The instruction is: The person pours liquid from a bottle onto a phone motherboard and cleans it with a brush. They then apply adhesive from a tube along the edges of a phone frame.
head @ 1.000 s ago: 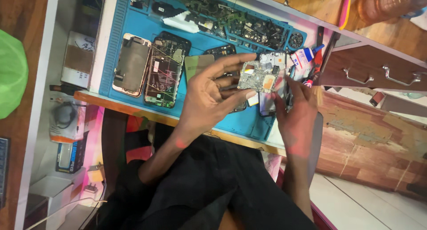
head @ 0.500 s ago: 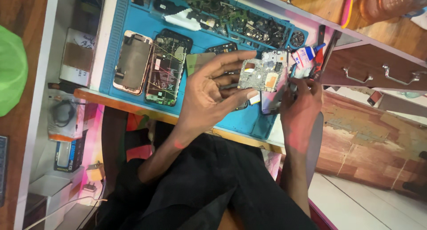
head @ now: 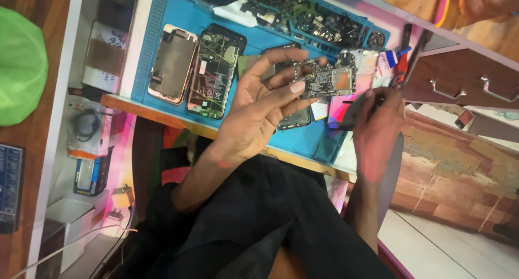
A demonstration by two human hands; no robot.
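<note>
My left hand point(head: 259, 109) holds a small phone circuit board point(head: 327, 80) up by its left end, fingers pinched on it, above the blue work mat point(head: 254, 33). My right hand point(head: 378, 122) is just right of the board and grips a dark slim tool point(head: 351, 109) whose tip points toward the board's lower right. Under the hands on the mat lies another dark phone part point(head: 294, 119), partly hidden.
Two opened phone bodies point(head: 173, 63) point(head: 216, 71) lie on the mat's left half. Several loose boards and parts point(head: 303, 14) crowd its far edge. A green cloth object point(head: 21, 68) sits at far left, a wooden drawer with metal handles point(head: 465, 82) at right.
My left hand has lifted the circuit board off the mat and turned it up. My right hand stayed beside it with the tool. The camera has moved closer.
</note>
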